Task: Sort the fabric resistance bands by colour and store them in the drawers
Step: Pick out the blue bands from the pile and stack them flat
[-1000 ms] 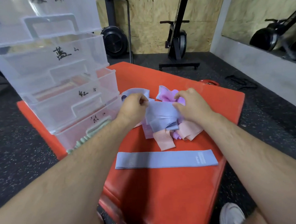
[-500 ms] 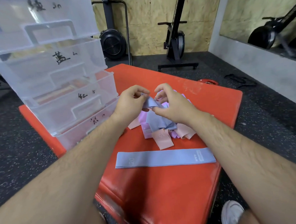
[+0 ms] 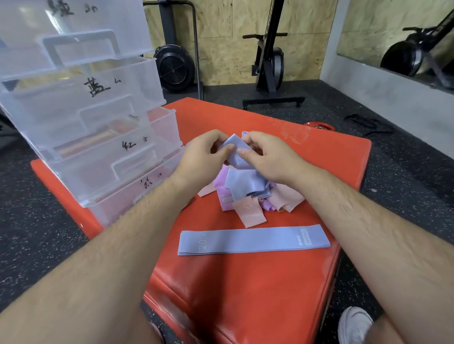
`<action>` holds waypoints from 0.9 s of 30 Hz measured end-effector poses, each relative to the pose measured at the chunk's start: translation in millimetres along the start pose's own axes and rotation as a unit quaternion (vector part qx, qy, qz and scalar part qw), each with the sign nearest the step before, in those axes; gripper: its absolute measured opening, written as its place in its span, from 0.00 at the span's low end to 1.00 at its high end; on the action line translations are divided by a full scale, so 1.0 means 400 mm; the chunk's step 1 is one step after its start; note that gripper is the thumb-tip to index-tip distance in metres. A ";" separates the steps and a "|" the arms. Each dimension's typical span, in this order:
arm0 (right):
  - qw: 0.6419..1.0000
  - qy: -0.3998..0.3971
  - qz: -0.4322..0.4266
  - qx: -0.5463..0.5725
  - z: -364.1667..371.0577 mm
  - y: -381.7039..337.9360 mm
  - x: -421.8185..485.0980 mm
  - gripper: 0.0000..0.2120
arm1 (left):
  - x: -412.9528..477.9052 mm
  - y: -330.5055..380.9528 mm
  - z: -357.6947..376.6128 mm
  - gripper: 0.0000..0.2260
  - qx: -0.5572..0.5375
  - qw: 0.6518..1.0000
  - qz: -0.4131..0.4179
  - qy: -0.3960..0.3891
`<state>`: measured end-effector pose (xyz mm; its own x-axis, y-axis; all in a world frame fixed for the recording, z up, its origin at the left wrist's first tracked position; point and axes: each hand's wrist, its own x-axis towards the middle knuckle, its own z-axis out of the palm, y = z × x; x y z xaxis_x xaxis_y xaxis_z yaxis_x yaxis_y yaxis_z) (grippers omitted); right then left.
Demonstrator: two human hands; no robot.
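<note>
My left hand point(image 3: 202, 154) and my right hand point(image 3: 267, 156) both pinch a crumpled blue band point(image 3: 236, 151), lifted just above a small pile of bands point(image 3: 251, 194) in pink, peach and blue on the orange mat point(image 3: 254, 289). A second blue band point(image 3: 252, 240) marked 20 lies flat and straight on the mat nearer to me. To the left stands a clear plastic drawer unit point(image 3: 84, 108) with handwritten labels; its lower drawers are pulled partly out, and a peach band shows in the third drawer point(image 3: 105, 150).
The mat rests on dark speckled rubber flooring point(image 3: 23, 211). A fan bike point(image 3: 175, 66) and another exercise machine point(image 3: 271, 62) stand against the wooden back wall. A mirror point(image 3: 411, 27) lines the right wall. My white shoe point(image 3: 356, 328) shows at the lower right.
My hands came together from the sides of the pile and lifted the blue band, now pinching it close together above the heap. The flat blue band has not moved.
</note>
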<state>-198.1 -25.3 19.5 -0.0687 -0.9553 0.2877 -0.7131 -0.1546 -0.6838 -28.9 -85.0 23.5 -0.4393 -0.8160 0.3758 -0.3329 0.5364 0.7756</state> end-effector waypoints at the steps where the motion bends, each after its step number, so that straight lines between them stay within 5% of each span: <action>1: 1.000 -0.002 0.002 0.007 0.002 -0.001 0.000 0.02 | -0.002 0.004 0.000 0.04 -0.014 1.000 -0.005 0.007; 15: 0.984 0.089 0.097 -0.123 -0.047 0.082 0.026 0.03 | 0.018 -0.004 -0.077 0.06 -0.237 0.952 -0.104 0.166; 27: 0.980 0.088 0.163 -0.068 -0.183 0.122 -0.035 0.06 | 0.003 -0.061 -0.136 0.02 -0.191 0.948 -0.184 0.177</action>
<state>-282.9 -0.9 31.3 -0.4185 -0.8885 0.1882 -0.7192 0.1977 -0.6661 24.2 -111.0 32.6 -0.0223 -0.9902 0.1377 -0.0525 0.1387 0.9889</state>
